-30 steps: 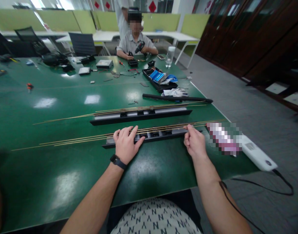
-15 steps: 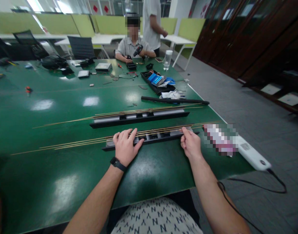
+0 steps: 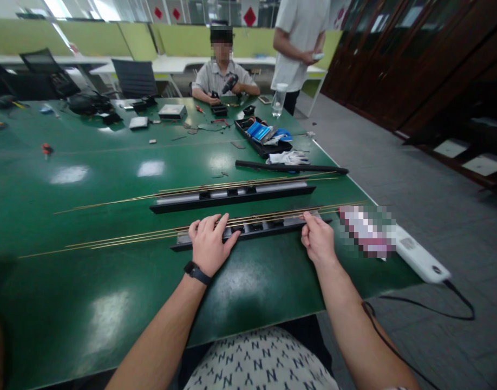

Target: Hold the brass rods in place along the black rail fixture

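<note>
Several thin brass-coloured rods [image 3: 130,239] lie lengthwise over a long black channel [image 3: 268,230] on the green table. My left hand [image 3: 210,244] rests across the rods and the channel's left part, fingers spread and thumb apart. At the channel's right end, my right hand [image 3: 318,238] is closed, its thumb and forefinger pinching at the end of one rod. The fingertips partly hide that end. Dark blocks sit inside the channel between my hands. Just behind, a second black channel [image 3: 273,196] carries more of these rods.
A power strip [image 3: 421,254] with its cord lies at the right table edge, beside a blurred-out pink item [image 3: 364,233]. Farther back are a black tube [image 3: 289,167], white gloves [image 3: 289,157] and a filled black tray [image 3: 252,142]. Across the table a seated person [image 3: 220,78] holds a drill.
My hands and the rods look unmoved. In the background, the standing person has moved to the right and now holds a small white object.
</note>
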